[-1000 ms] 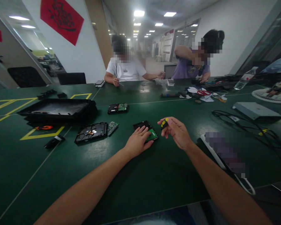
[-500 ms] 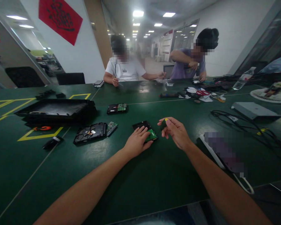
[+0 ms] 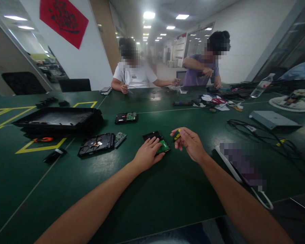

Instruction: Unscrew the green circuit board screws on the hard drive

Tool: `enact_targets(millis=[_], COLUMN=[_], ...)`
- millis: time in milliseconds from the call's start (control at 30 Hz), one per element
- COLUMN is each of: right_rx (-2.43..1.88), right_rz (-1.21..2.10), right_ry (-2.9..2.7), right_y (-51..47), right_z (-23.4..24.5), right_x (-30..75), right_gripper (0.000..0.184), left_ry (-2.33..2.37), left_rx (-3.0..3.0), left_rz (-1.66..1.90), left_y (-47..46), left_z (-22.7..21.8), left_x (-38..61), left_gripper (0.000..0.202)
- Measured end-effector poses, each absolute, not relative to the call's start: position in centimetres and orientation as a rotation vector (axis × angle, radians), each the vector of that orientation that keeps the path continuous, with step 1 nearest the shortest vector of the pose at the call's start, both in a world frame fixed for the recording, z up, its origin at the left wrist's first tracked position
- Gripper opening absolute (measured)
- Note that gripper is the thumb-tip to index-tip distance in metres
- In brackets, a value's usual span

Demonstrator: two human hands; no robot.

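Note:
My left hand [image 3: 146,154] lies flat, fingers spread, on a small black hard drive [image 3: 155,138] with a green circuit board, pressing it against the green table [image 3: 152,193]. Just to its right my right hand [image 3: 190,143] is closed in a pinch on a small black-and-yellow screwdriver [image 3: 176,136], whose tip points down toward the drive's right edge. Two more drives lie further left: an opened one [image 3: 96,144] with a loose green board [image 3: 120,138] beside it, and a closed one [image 3: 126,117] behind.
A black tray [image 3: 58,120] sits at the left over yellow floor-style markings. Cables [image 3: 266,135], a grey box [image 3: 274,119] and a white cord lie at the right. Two people work at the far side, with tools, papers and a water bottle [image 3: 263,85] near them.
My right hand has turned the screwdriver in its fingers and lowered it slightly toward the drive. My left hand has stayed on the drive. The person in purple lowered an arm.

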State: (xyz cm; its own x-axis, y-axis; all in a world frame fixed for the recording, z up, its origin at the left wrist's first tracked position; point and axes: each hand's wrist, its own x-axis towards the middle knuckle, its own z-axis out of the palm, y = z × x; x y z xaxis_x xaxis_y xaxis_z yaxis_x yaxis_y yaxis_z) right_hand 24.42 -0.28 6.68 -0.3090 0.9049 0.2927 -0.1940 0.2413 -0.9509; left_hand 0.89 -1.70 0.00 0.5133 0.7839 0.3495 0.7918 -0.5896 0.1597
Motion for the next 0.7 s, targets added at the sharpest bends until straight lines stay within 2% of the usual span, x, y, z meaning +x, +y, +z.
enact_targets(millis=[200,567,700], right_rx=[-0.676,-0.703,-0.662], right_rz=[1.346,1.288,1.337], right_ry=[-1.426,-1.437,-1.415], right_y=[-0.41,-0.17,-0.18], right_z=[6.78,6.59,6.61], right_x=[24.31,24.33,24.36], right_gripper=[0.036,0.031,0.036], left_ry=[-1.411,-1.414,-1.415], left_rx=[-2.706,-2.700,-2.701], left_rz=[-0.590,-0.584,-0.576], left_y=[-1.78,-1.80,-1.80], left_z=[0.14,0.18,0.29], left_x=[0.89,0.93,0.94], left_gripper=[0.047,0.046,0.046])
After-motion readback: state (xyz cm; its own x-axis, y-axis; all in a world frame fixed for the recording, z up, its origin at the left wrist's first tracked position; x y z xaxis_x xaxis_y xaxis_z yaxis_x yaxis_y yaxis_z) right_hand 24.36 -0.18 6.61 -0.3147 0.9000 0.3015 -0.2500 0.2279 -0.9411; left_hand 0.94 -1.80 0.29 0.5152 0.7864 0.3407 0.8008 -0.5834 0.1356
